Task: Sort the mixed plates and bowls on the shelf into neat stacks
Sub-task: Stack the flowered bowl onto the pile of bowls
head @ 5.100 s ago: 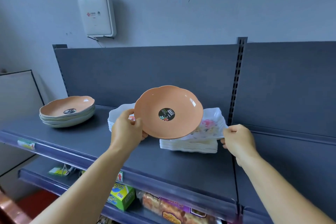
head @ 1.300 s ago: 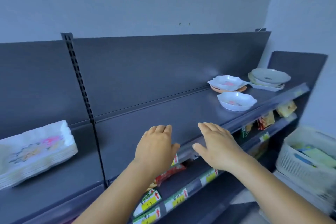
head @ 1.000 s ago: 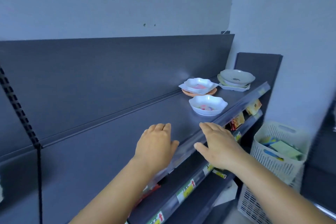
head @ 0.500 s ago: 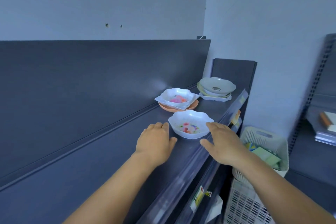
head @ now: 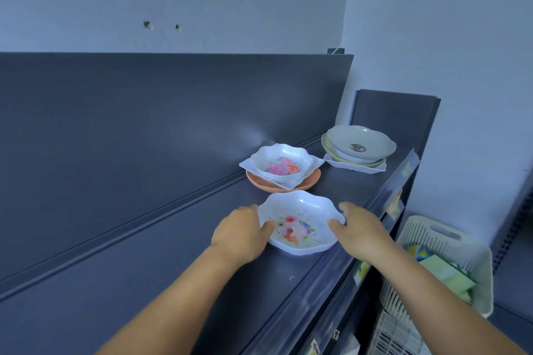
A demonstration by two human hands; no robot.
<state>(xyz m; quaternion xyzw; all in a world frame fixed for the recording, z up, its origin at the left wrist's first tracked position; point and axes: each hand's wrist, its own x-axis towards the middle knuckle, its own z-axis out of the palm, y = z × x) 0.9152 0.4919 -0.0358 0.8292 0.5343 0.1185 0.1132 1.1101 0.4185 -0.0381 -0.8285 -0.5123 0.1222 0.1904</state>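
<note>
white floral bowl [head: 300, 225], orange plate [head: 277, 185]

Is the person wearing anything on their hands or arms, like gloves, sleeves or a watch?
Nothing shows. The left hand and right hand are bare, without gloves or visible rings, and both forearms are uncovered up to the frame edge: no sleeves, watch or bracelet in view.

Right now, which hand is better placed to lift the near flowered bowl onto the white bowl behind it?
Probably the left hand. Its thumb lies over the rim of the near flowered bowl, and it is on the same side as the white bowl. The right hand touches the rim too, by the shelf edge.
</note>
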